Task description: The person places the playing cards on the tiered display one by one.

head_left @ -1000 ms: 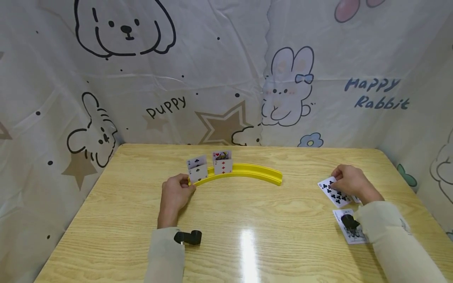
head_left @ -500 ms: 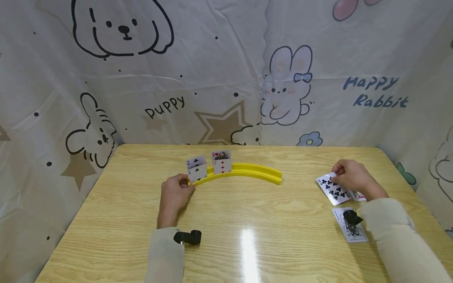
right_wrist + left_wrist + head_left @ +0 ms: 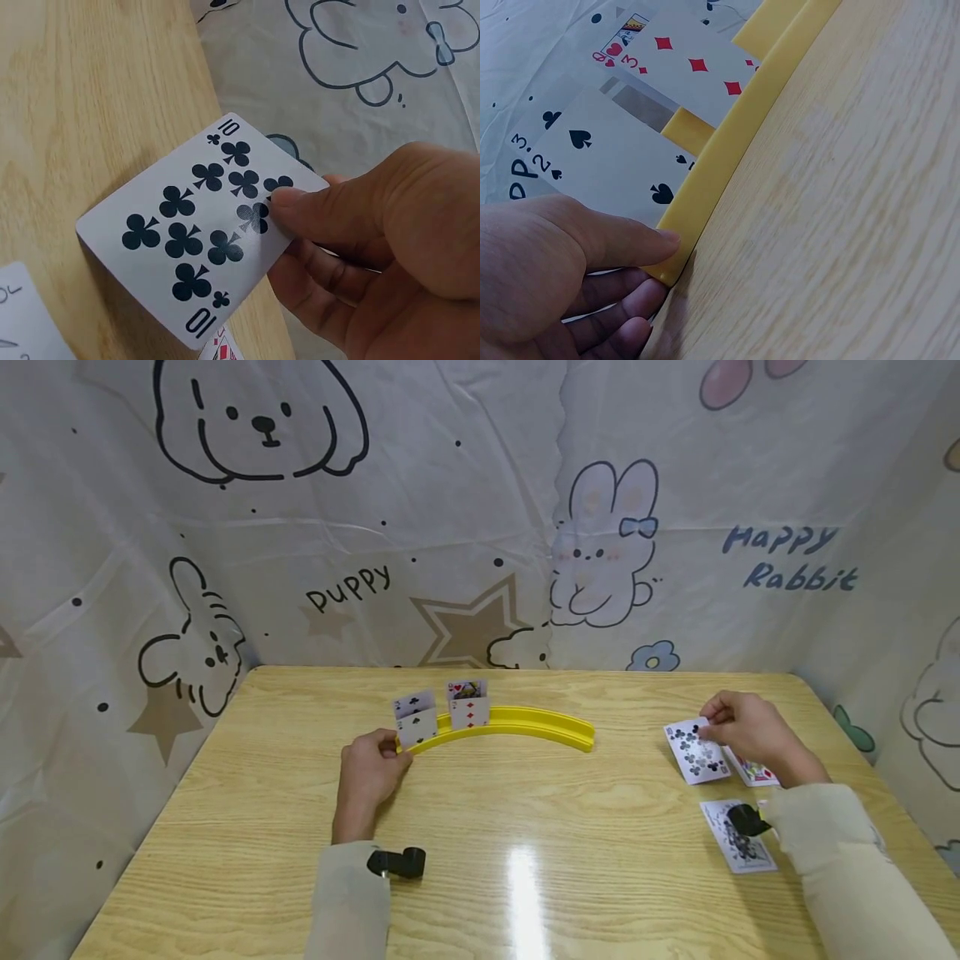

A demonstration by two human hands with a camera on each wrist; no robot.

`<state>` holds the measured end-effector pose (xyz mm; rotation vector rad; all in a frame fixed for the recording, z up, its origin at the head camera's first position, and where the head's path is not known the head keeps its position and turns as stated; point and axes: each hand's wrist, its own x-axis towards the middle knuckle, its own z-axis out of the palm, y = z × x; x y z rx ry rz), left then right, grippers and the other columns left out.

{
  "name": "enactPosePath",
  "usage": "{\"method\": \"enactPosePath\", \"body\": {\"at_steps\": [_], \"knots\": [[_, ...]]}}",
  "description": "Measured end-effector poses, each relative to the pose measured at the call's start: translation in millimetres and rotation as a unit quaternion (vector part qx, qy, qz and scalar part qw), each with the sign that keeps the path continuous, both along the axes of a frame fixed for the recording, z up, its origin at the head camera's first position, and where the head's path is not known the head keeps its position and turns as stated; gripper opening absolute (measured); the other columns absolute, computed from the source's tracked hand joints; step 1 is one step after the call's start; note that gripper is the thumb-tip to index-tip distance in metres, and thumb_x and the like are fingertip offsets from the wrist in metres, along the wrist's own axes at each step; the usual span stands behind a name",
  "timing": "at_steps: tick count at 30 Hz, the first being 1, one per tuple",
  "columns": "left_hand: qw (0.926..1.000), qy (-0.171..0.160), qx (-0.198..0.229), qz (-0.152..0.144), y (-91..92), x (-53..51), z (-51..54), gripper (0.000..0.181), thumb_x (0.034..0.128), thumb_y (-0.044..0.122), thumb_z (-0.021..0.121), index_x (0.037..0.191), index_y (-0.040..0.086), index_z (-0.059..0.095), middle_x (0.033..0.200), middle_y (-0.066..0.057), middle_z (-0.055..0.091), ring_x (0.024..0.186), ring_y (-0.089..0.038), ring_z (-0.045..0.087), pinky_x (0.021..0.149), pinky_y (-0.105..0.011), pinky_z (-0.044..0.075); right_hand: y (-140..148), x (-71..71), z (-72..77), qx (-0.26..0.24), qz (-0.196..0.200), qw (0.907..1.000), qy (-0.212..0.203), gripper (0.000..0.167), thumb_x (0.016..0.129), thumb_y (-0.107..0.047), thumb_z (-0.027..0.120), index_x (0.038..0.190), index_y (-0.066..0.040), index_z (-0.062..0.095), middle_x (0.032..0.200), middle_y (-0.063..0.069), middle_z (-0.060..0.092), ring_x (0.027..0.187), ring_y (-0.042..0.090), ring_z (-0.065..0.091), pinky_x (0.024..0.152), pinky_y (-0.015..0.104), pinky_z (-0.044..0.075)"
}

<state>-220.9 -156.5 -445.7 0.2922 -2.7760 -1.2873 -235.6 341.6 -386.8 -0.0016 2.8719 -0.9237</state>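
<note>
My left hand [image 3: 371, 772] pinches the left end of a curved yellow card holder [image 3: 536, 720], thumb in front and fingers round the end, as the left wrist view shows. Standing in the holder by that hand are a two of spades [image 3: 607, 150] and, behind it, a three of clubs [image 3: 415, 702]. Beside them stand a three of diamonds [image 3: 694, 67] and a queen of hearts [image 3: 467, 688]. At the right, my right hand [image 3: 753, 735] holds a ten of clubs [image 3: 199, 217] by its edge, thumb on the face. The card is tilted, partly off the table.
A face card with red marks [image 3: 753, 771] lies under my right hand, partly hidden. Nearer me lies a black-and-white picture card [image 3: 738, 843], with another card's edge beside it under the sleeve. A patterned cloth [image 3: 465, 510] hangs behind the table [image 3: 525, 810].
My right hand has taken up the ten of clubs and lifted and tilted it, uncovering more of the card beneath. My left hand has stayed on the holder's end.
</note>
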Motion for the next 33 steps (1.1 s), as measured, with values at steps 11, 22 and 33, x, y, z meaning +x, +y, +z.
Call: {"method": "enactPosePath", "body": {"at_steps": [11,22,33], "knots": [[1.0000,0.004,0.001,-0.001,1.3,-1.1,-0.8,0.041,0.0875,0.010,0.076,0.125,-0.004,0.065,0.105,-0.017,0.068,0.091,-0.026,0.064,0.079,-0.040,0.053,-4.0,5.4,3.5,-0.029,-0.018,0.9993,0.015,0.019,0.094,-0.006,0.065,0.108,0.004,0.056,0.099,0.017,0.060,0.088,0.029,0.057,0.068,0.030,0.051],[0.9999,-0.009,0.003,0.004,0.9,-0.2,-0.5,0.040,0.0885,0.010,0.075,0.125,-0.004,0.065,0.106,-0.016,0.067,0.092,-0.025,0.063,0.079,-0.040,0.052,-14.8,8.0,9.4,-0.050,-0.038,0.9969,0.049,0.022,0.095,-0.009,0.067,0.111,0.002,0.056,0.102,0.016,0.062,0.089,0.028,0.058,0.071,0.033,0.051],[1.0000,-0.005,0.000,0.001,1.2,-1.6,-1.0,0.041,0.0881,0.010,0.075,0.125,-0.004,0.065,0.106,-0.016,0.067,0.092,-0.025,0.064,0.080,-0.040,0.053,-30.3,7.9,18.2,-0.092,-0.049,0.9913,0.080,0.023,0.094,-0.010,0.070,0.110,0.002,0.057,0.102,0.016,0.063,0.087,0.021,0.057,0.067,0.022,0.047]]}}
